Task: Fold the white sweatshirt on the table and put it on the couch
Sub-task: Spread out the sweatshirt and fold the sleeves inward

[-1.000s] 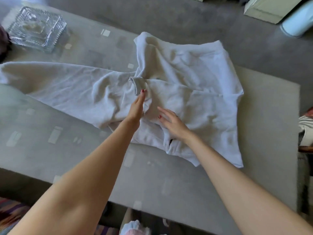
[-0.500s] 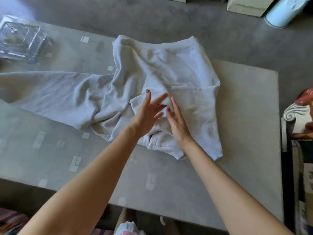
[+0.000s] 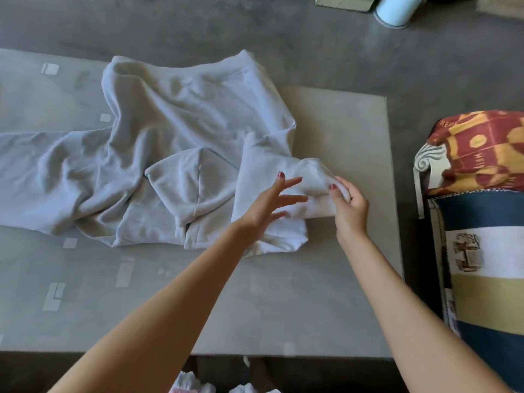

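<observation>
Folding's barely started: the white sweatshirt (image 3: 181,154) lies rumpled on the surface (image 3: 283,302), right hand (image 3: 347,204) pinching a bunched sleeve end, left hand (image 3: 268,204) spread open, fingers just over the cloth. Next I'd guess that sleeve gets laid across the body and smoothed flat, since the other sleeve trails off left and the couch (image 3: 482,251) waits right beside.

One white sweatshirt (image 3: 175,154) lies on one grey table (image 3: 283,307), spread over the table's left and middle. Two bare hands are over the table: one left hand (image 3: 266,205) on the sweatshirt's right part, one right hand (image 3: 350,205) at the sweatshirt's right edge. To the right of the table stands one couch (image 3: 487,279), bearing one red-and-yellow patterned cloth (image 3: 482,148). Beyond the table's far right corner, one pale cylinder (image 3: 395,9) stands on the floor.
</observation>
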